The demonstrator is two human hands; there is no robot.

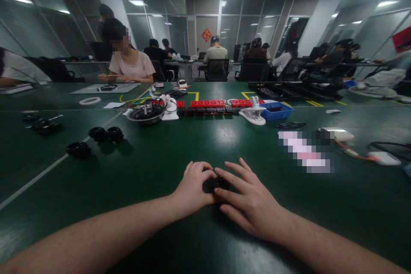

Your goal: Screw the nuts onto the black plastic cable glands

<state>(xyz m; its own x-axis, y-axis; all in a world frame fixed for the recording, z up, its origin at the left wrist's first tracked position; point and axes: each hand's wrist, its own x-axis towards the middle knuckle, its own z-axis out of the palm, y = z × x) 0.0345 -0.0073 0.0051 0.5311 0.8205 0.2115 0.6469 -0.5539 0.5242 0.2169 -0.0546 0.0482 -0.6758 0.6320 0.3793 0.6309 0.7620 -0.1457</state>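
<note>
Taking the small black object (214, 185) between the hands as the centre of the clock, with twelve straight ahead, the left hand (192, 184) lies on its nine o'clock side. Its grip is curved around the object, though how firmly it closes I cannot tell. The right hand (253, 201) comes in from four o'clock, its grip spread, with fingertips reaching over the object. The object is low over the green table (154, 158), partly hidden by the fingers; its exact shape is unclear.

Toward ten o'clock sit rounded, glossy black pieces (114, 134), two close together and another just nearer the person. Also toward ten, farther off, is a round silver metal bowl (141, 119) holding dark items, with a white plastic clip stand (170, 110) beside it at eleven. A row of red and black rectangular blocks (208, 104) crosses twelve. Toward one stand a second white clip stand (253, 114) and a blue plastic bin (278, 113).
</note>
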